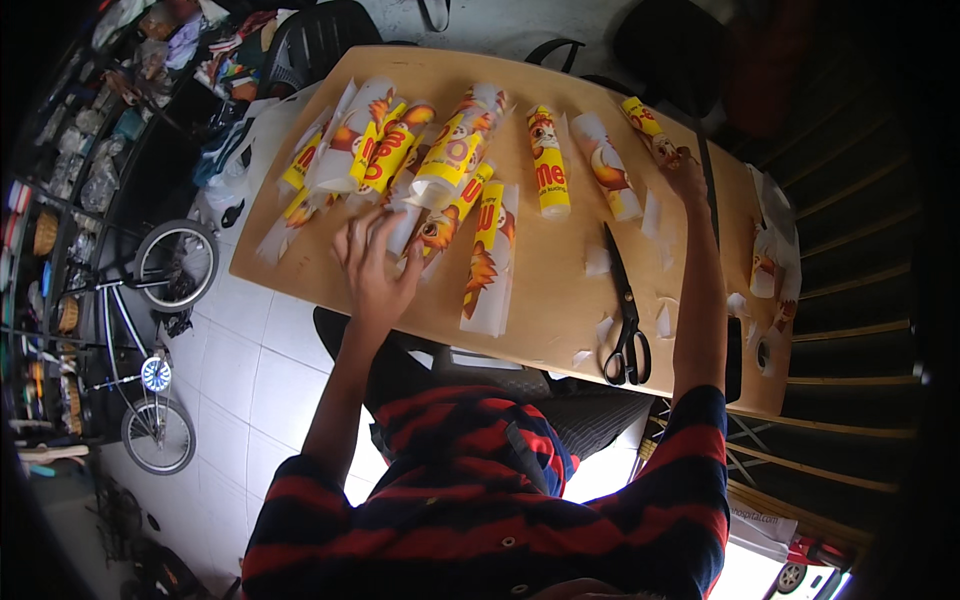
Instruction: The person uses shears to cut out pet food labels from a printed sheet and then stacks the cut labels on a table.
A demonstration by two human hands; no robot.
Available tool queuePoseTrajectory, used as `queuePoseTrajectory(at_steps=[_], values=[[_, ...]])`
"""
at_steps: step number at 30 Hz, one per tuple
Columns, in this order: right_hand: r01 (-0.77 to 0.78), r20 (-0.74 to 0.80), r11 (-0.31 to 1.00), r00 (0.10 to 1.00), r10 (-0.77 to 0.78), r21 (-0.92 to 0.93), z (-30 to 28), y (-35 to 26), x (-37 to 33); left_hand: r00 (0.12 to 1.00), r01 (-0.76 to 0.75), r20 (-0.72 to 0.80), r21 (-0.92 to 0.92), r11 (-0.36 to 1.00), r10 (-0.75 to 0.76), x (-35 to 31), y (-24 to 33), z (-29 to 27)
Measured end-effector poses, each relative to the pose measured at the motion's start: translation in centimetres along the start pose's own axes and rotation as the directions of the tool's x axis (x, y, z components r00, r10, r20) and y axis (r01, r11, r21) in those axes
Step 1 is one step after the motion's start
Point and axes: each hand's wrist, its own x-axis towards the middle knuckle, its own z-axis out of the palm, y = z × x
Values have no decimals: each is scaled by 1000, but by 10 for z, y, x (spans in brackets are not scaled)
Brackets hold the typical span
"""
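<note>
Several rolled printed sheets, yellow and white with orange cartoon animals, lie on the brown table (560,290). My left hand (375,265) is open, fingers apart and bent, just on the near side of the left cluster of rolls (452,150). Whether its fingertips touch the white roll end there I cannot tell. At the far right, my right hand (685,178) is closed on the near end of a yellow printed roll (645,120). Between the hands lie an upright-looking yellow roll (548,165) and a paler roll (605,168). Black-handled scissors (626,330) rest nearer me.
White paper scraps (597,262) are scattered around the scissors. A dark flat object (734,360) lies by the right edge, near more printed pieces (765,270). Chairs (320,45) stand beyond the table. A bicycle (150,370) and loaded shelves (75,200) are at left.
</note>
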Motion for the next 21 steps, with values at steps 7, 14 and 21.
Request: queuePoseTrajectory(at_steps=[7,14,21], values=[[354,-240,893,926,-293,276,-20,-57,-59,970,-24,243,140,990,-11,71,-7,29],[406,-165,805,914,-372,432,-54,-156,-159,961,274,76,-127,953,-266,111,-43,28],[417,-96,841,907,-410,345,-41,-176,-178,920,267,-151,-429,863,-360,116,-54,-19]])
